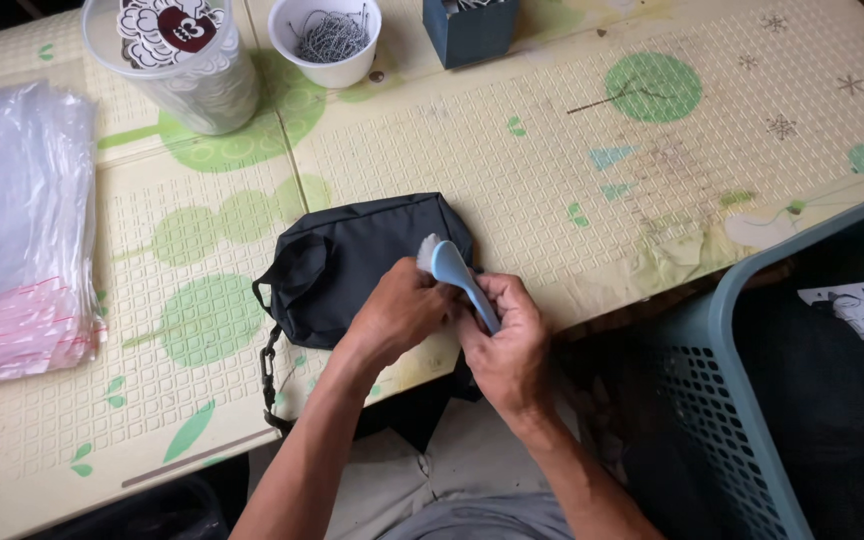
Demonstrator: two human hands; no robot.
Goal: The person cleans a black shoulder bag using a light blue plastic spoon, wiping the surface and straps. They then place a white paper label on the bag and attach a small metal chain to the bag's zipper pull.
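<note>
A small black fabric pouch (352, 255) lies flat on the patterned table mat, its strap and buckle hanging over the near edge. My left hand (397, 312) rests on the pouch's near right corner, pressing it down. My right hand (514, 345) grips the handle of a light blue brush (457, 275). The brush's white bristles touch the pouch's right side, just above my left hand's fingers.
A stack of clear plastic bags (17, 235) lies at the left. At the back stand a clear lidded tub (187, 65), a white cup of metal pins (327, 40) and a dark blue box (472, 30). A grey-blue basket (752, 400) with dark items stands at the right.
</note>
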